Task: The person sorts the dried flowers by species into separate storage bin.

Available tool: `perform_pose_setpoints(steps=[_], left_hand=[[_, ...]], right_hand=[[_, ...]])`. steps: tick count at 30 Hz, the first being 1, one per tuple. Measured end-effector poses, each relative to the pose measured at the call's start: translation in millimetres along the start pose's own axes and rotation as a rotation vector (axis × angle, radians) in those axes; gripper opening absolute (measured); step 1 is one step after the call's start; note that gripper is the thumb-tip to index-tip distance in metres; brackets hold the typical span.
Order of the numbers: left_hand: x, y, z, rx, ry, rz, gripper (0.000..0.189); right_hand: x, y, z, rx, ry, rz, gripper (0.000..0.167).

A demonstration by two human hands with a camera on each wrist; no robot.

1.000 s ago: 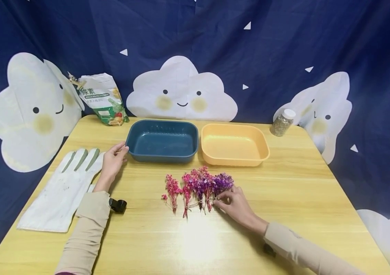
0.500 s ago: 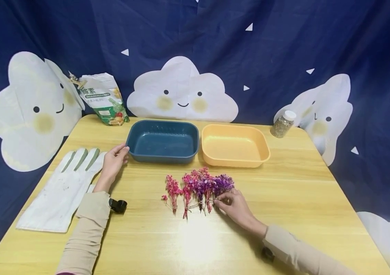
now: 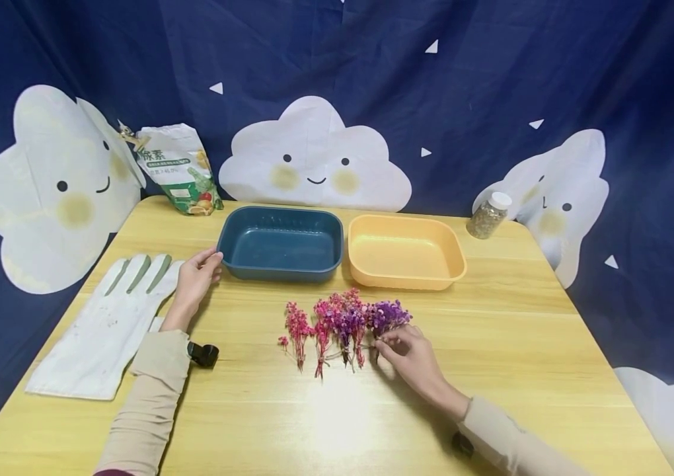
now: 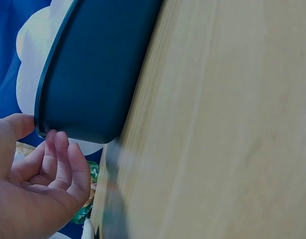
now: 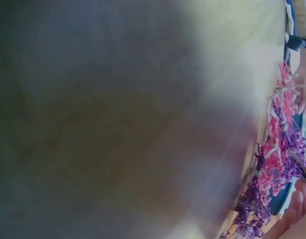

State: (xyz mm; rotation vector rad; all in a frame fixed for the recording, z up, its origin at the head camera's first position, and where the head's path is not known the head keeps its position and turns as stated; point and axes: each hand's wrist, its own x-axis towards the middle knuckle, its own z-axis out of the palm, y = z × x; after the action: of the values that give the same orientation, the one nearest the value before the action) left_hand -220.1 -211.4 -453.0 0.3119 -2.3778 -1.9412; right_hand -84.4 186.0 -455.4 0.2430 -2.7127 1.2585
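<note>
My left hand [image 3: 195, 281] is at the left end of a dark blue plastic basin [image 3: 280, 272]. In the left wrist view its thumb and fingertips pinch the basin's rim [image 4: 41, 89]. My right hand [image 3: 413, 360] holds the stems of a purple dried flower bunch [image 3: 388, 315] between thumb and fingers. Pink dried flower bunches [image 3: 298, 322] and another purple bunch [image 3: 345, 322] lie in a row to its left, tied with string. The right wrist view shows the flowers [image 5: 274, 167] at its right edge, with the hand only partly visible.
A yellow basin [image 3: 405, 281] stands right of the blue one. A jar with a white lid [image 3: 488, 217] sits at the back right, a printed bag [image 3: 176, 172] at the back left. White work gloves [image 3: 93, 337] lie on the wooden table [image 3: 491, 344] by my left arm.
My right hand has shifted slightly to the right with the purple flower bunch, away from the other bunches. The left hand stays at the blue basin's rim.
</note>
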Motion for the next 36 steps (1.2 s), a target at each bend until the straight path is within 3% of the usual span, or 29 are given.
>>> perform_pose_setpoints(steps=[10, 17, 27, 36], left_hand=[[0.0, 2.8, 1.0, -0.031, 0.027, -0.014, 0.049], [-0.7, 0.1, 0.7, -0.033, 0.037, -0.019, 0.046], [-4.0, -1.0, 5.0, -0.056, 0.044, -0.066, 0.045], [-3.1, 1.9, 3.5, -0.057, 0.047, -0.071, 0.045]], right_hand=[[19.6, -10.4, -7.8, 0.049, 0.028, -0.042, 0.011], [47.6, -22.1, -9.2, 0.008, 0.065, -0.122, 0.012], [87.0, -39.3, 1.0, 0.034, 0.043, -0.138, 0.014], [118.4, -48.0, 13.0, 0.059, 0.042, -0.175, 0.014]])
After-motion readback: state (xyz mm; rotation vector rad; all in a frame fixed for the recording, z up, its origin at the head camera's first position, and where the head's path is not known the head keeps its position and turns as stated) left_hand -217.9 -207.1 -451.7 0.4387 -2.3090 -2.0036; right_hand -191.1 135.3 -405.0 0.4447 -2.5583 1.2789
